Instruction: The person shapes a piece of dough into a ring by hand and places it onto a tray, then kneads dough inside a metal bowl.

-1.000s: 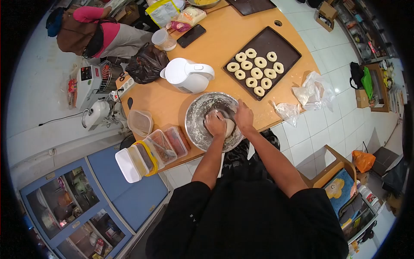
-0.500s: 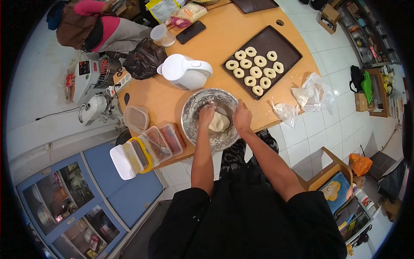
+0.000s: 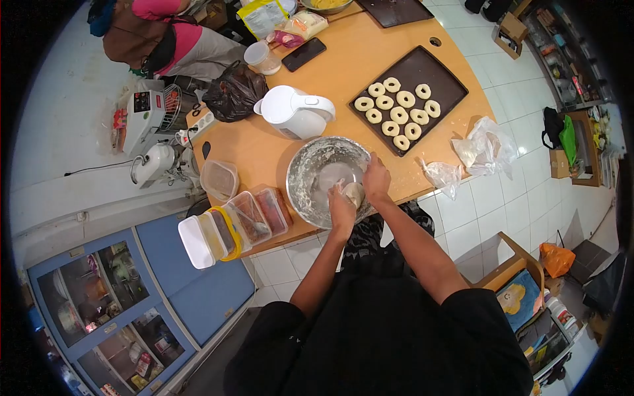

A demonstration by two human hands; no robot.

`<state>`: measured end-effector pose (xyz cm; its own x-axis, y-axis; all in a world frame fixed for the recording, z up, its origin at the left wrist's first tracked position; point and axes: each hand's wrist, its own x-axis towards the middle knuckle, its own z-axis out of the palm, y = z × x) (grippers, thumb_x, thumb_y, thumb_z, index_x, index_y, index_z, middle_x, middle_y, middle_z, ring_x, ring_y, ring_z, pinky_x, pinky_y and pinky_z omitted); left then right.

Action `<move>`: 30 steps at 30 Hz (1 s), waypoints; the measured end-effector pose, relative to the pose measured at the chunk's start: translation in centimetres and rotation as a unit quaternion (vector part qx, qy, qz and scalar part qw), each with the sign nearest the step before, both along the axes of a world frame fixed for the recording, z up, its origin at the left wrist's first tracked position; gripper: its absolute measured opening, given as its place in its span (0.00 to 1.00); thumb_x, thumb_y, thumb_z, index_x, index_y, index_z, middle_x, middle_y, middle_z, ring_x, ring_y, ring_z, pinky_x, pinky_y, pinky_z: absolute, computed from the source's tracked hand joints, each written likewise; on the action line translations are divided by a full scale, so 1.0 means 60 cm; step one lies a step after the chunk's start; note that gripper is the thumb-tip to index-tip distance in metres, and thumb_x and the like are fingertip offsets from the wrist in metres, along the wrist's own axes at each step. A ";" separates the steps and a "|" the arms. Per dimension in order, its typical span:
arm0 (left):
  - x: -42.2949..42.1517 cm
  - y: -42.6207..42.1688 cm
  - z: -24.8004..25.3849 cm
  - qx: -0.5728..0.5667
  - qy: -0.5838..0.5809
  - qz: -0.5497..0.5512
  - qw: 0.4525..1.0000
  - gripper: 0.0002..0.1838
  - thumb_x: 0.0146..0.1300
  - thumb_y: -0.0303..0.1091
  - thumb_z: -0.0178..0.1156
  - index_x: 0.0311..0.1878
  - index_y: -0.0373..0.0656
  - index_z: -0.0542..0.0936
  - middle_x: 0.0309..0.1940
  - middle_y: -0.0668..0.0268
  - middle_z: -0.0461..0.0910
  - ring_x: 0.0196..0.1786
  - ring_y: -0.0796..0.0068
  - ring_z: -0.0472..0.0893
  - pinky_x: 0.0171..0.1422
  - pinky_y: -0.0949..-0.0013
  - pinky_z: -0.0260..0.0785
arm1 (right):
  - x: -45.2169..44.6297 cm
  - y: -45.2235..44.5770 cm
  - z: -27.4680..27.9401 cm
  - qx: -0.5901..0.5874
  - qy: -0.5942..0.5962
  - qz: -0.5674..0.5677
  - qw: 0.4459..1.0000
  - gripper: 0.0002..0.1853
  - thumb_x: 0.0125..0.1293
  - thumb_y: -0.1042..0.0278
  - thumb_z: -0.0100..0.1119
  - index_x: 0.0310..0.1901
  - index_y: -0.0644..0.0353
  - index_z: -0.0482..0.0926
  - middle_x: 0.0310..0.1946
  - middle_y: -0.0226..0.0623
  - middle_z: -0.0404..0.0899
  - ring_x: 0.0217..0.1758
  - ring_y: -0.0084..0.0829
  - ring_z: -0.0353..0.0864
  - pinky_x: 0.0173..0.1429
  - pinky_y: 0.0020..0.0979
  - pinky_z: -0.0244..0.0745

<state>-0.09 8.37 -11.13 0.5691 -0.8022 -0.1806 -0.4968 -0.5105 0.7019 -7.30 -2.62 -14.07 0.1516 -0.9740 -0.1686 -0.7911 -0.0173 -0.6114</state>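
A metal mixing bowl [image 3: 305, 188], its inner wall smeared with flour and dough, stands at the table's near edge. Inside it, toward the right wall, is a lump of pale dough [image 3: 355, 193]. My left hand [image 3: 341, 208] reaches into the bowl with its fingers curled against that dough and covers part of it. On the bowl's right rim, my right hand [image 3: 376, 178] is closed, gripping the metal edge. A dark baking tray [image 3: 436, 72] with several ring-shaped dough pieces [image 3: 399, 115] lies beyond the bowl to the right.
A white electric kettle [image 3: 296, 113] stands just behind the bowl. Plastic containers [image 3: 244, 218] line the table's left edge. Plastic bags [image 3: 485, 146] lie at the right edge. A phone [image 3: 304, 54] rests farther back. Another person [image 3: 148, 43] stands at the far left.
My left hand has moved down and right inside the bowl, and the dough has shifted from the middle toward the right wall. My right hand stays on the rim. The view has shifted slightly.
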 end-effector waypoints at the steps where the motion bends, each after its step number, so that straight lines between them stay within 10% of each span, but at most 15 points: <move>1: 0.001 0.007 -0.006 0.016 -0.029 0.005 0.999 0.24 0.61 0.28 0.60 0.61 0.35 0.70 0.55 0.43 0.71 0.60 0.41 0.71 0.65 0.52 0.65 | 0.001 0.001 -0.002 -0.003 0.004 0.000 1.000 0.12 0.62 0.76 0.53 0.48 0.60 0.71 0.40 0.50 0.81 0.39 0.54 0.83 0.40 0.49 0.78; 6: 0.003 -0.004 0.058 0.178 -0.172 -0.017 0.969 0.25 0.61 0.30 0.61 0.61 0.35 0.71 0.60 0.44 0.70 0.63 0.40 0.69 0.66 0.53 0.64 | 0.000 0.000 0.008 0.006 0.000 0.007 1.000 0.11 0.63 0.76 0.52 0.48 0.60 0.71 0.40 0.50 0.81 0.39 0.53 0.83 0.40 0.49 0.78; 12: 0.088 0.023 -0.073 0.041 -0.012 -0.253 0.967 0.18 0.66 0.38 0.55 0.55 0.38 0.78 0.56 0.44 0.77 0.61 0.41 0.74 0.63 0.50 0.67 | 0.003 -0.002 0.000 0.007 0.007 0.005 1.000 0.11 0.63 0.75 0.54 0.48 0.59 0.71 0.40 0.50 0.81 0.39 0.54 0.83 0.41 0.49 0.78; 18: 0.054 -0.064 -0.050 0.158 -0.061 -0.132 0.977 0.21 0.72 0.45 0.44 0.47 0.39 0.79 0.36 0.44 0.83 0.43 0.40 0.81 0.58 0.47 0.68 | 0.007 0.014 0.002 0.014 -0.005 0.008 1.000 0.12 0.63 0.74 0.55 0.48 0.60 0.71 0.40 0.49 0.80 0.39 0.55 0.82 0.42 0.49 0.77; 30: 0.043 -0.096 -0.155 0.023 -0.274 -0.040 0.961 0.15 0.66 0.42 0.50 0.45 0.42 0.79 0.45 0.60 0.77 0.56 0.56 0.73 0.60 0.49 0.61 | -0.004 0.009 -0.009 0.033 -0.018 0.029 0.999 0.10 0.64 0.75 0.54 0.46 0.61 0.70 0.39 0.53 0.79 0.39 0.58 0.82 0.41 0.51 0.77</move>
<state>2.50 2.59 -20.43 0.5261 -0.8453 0.0929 -0.8242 -0.4799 0.3007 -7.57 -2.07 -14.62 0.2145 -0.9505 -0.2250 -0.7675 -0.0215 -0.6407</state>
